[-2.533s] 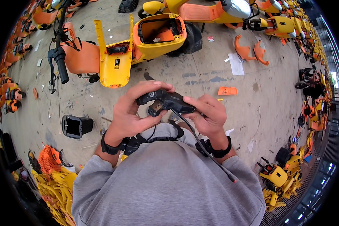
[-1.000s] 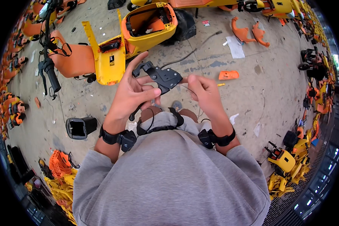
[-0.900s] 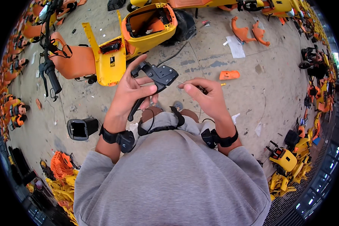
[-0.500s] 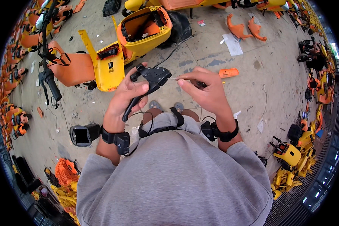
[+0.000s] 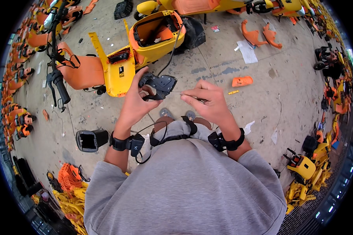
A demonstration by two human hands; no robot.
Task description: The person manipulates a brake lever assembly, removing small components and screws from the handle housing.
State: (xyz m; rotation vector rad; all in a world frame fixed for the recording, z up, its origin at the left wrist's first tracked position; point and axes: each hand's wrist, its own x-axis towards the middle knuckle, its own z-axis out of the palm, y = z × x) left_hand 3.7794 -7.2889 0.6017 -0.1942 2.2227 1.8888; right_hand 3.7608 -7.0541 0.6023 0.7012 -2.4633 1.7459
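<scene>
A black brake lever assembly (image 5: 162, 83) is gripped by my left hand (image 5: 133, 105), its fingers and thumb wrapped around the clamp and lever side. A black cable rises from the assembly toward the scooter body beyond. To its right, my right hand (image 5: 211, 102) pinches a thin metal wire or rod (image 5: 176, 92) between thumb and forefinger. That thin piece reaches the right side of the lever assembly. A dark end shows beneath my right fingers, too covered to name.
A partly stripped yellow-orange scooter (image 5: 155, 33) lies ahead, with a black handlebar (image 5: 59, 80) at left. An orange cover (image 5: 242, 81) and a yellow piece (image 5: 233, 92) lie right. A hollow black part (image 5: 91, 141) sits by my left forearm. Scooters and parts line both sides.
The lever assembly has turned in my left hand, so its lever no longer points down toward me. My right hand has shifted slightly down and left, still pinching the thin piece.
</scene>
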